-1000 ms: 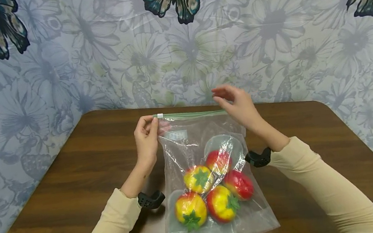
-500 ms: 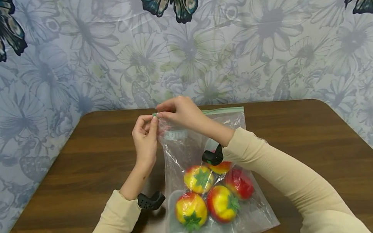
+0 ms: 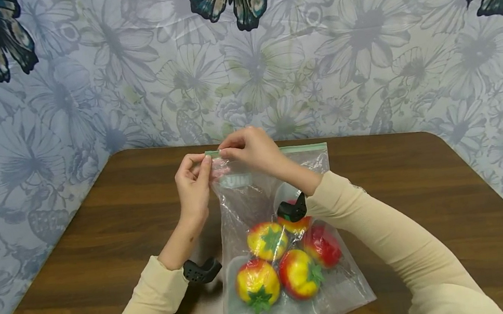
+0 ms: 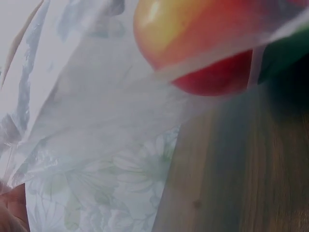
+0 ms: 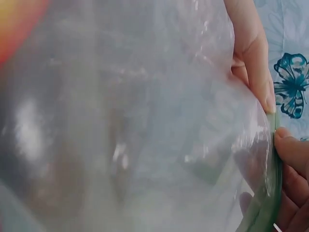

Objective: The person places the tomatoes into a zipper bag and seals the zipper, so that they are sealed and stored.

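Observation:
A clear zip bag (image 3: 243, 207) with a green zip strip (image 3: 303, 148) lies along the table's middle, its top edge lifted. Inside it are several round toy fruits (image 3: 300, 274), red and yellow, some with green star-shaped leaves. My left hand (image 3: 192, 185) pinches the bag's top left corner between thumb and finger. Just right of it, my right hand (image 3: 255, 151) pinches the same zip strip, covering part of it. In the right wrist view, the right thumb (image 5: 292, 150) presses the green strip close below the left fingers (image 5: 253, 63). Through the plastic, the left wrist view shows one fruit (image 4: 193, 43).
The brown wooden table (image 3: 115, 236) extends on both sides of the bag. Behind its far edge hangs a cloth (image 3: 353, 60) printed with flowers and butterflies. Black wrist devices (image 3: 202, 271) sit on both forearms, the right one overlapping the bag.
My right hand has crossed from the bag's right side to its top left corner and gripped the zip strip, then slid slightly right. The white slider seen earlier is now covered. My left hand barely moves.

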The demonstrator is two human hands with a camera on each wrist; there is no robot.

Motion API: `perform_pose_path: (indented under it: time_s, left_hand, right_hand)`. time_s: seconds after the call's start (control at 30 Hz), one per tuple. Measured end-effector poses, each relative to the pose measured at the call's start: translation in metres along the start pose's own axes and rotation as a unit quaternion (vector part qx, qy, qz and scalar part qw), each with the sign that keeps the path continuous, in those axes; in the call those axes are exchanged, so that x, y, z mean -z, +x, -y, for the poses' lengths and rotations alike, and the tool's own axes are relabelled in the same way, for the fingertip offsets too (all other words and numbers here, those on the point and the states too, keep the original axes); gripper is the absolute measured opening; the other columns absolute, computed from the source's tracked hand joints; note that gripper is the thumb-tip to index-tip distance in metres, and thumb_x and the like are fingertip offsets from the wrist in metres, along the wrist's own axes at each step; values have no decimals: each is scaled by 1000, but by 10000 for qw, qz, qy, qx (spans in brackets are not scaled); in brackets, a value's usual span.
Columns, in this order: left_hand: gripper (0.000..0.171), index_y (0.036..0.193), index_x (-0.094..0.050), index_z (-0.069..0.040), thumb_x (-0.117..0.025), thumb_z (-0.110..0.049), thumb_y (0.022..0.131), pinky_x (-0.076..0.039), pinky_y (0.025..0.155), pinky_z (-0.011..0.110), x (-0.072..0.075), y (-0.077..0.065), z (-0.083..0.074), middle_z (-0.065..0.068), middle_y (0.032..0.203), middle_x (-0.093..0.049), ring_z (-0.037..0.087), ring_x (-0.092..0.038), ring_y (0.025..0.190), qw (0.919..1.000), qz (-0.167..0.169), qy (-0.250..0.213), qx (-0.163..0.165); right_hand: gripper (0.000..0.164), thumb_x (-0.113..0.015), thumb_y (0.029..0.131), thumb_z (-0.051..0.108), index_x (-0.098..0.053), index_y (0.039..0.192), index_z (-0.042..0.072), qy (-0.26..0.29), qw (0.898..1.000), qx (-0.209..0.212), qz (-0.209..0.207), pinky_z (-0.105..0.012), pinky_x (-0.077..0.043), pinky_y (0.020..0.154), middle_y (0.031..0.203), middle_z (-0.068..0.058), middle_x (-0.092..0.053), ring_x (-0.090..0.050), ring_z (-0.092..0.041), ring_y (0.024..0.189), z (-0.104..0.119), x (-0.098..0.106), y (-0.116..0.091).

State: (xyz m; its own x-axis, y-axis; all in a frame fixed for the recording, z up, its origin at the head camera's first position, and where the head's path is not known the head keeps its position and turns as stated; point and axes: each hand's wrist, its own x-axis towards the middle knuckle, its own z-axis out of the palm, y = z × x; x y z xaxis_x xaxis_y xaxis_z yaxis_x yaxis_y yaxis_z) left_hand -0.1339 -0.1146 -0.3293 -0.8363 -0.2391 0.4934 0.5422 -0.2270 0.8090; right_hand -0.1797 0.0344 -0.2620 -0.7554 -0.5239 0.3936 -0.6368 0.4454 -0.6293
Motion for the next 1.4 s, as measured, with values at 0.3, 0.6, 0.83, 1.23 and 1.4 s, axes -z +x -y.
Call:
perform_pose_path:
  time_s: [0.3,0.6,0.83,1.23,1.4]
  left_hand:
    - [15,95,-53,9,-57,-5,93,-49,51,20,3,2,-4,5,69,-66,14,-65,60,9996,-207,200,-46]
    - [10,95,-55,7,-56,-3,94,-52,54,22,5,2,-8,4,66,-65,17,-67,62,9992,-363,131,-85]
    - [7,94,-56,5,-55,-2,94,-52,55,22,9,-1,-10,6,70,-66,19,-68,65,9993,-373,46,-90]
    - [11,97,-54,7,-54,-4,95,-52,55,23,15,1,-8,14,83,-69,25,-68,70,9992,-296,-260,37]
    - [11,97,-54,7,-53,-3,95,-47,49,19,20,2,-9,16,85,-69,25,-68,71,9988,-288,-366,166]
  right_hand:
    - [11,-71,85,16,-75,90,7,-173,9998,-73,-105,-26,-50,67,81,0,-70,-63,-9,71,-13,18,-9]
    - [13,-69,86,18,-75,91,7,-349,9991,-223,-25,-30,-50,68,81,0,-70,-63,-11,71,-20,39,-22]
    - [14,-69,87,17,-74,93,7,-423,9983,-395,60,-31,-49,71,87,-1,-69,-63,-13,79,-29,58,-35]
    - [14,-68,87,15,-74,95,5,-452,9956,-816,-4,-36,-50,72,90,-5,-69,-64,-17,81,-55,92,-59]
    - [15,-68,88,17,-73,95,5,-572,9947,-841,-135,-37,-50,71,90,-6,-69,-64,-19,81,-68,107,-70]
